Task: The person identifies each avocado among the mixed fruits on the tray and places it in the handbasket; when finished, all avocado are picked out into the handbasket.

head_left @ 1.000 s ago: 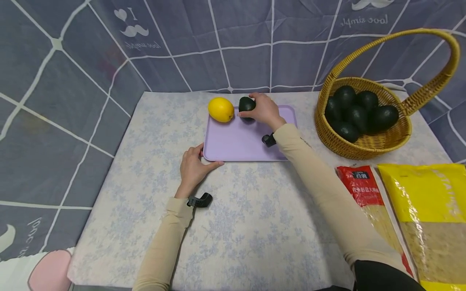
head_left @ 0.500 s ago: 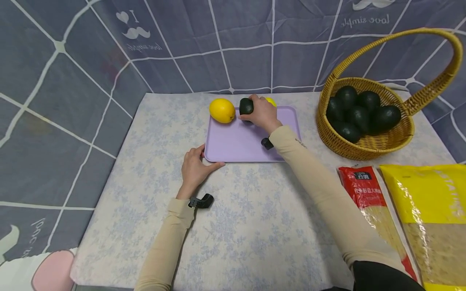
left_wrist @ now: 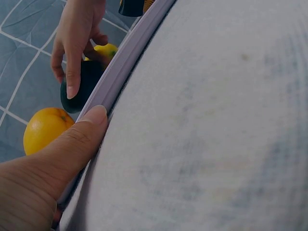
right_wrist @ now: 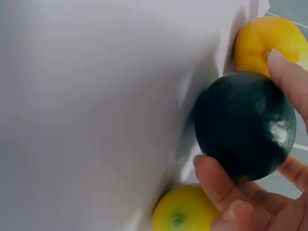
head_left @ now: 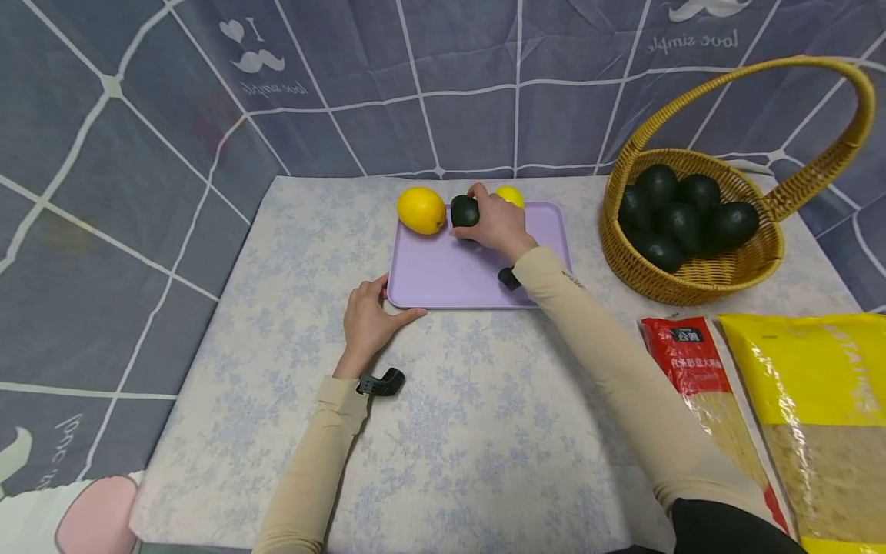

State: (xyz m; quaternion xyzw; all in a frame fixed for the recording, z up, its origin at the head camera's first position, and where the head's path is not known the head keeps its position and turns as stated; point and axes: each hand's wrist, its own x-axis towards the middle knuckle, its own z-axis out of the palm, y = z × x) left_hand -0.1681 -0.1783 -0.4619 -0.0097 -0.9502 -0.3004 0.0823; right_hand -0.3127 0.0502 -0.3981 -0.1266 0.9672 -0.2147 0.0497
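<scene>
A lilac tray [head_left: 443, 281] lies near the back of the table. My right hand [head_left: 500, 223] grips a dark green, glossy avocado [head_left: 464, 211] at the tray's back edge, thumb on one side and fingers on the other. To its left sits an orange-yellow citrus fruit [head_left: 421, 211]. A lemon [head_left: 510, 195] shows partly behind the right hand, its green stem end visible in the right wrist view. My left hand [head_left: 368, 322] holds the tray's near left corner, with the thumb [left_wrist: 79, 144] against the front rim and the fingers at the left side.
A wicker basket [head_left: 640, 273] with a tall handle stands at the back right, holding several avocados [head_left: 678, 219]. In front of it lie a red-topped noodle packet [head_left: 692, 362] and a larger yellow bag [head_left: 810, 369]. A patterned curtain [head_left: 464, 131] hangs behind the table.
My right hand has shifted slightly left and toward me with the avocado, and the lemon behind it has come into view. The left hand stays at the tray corner.
</scene>
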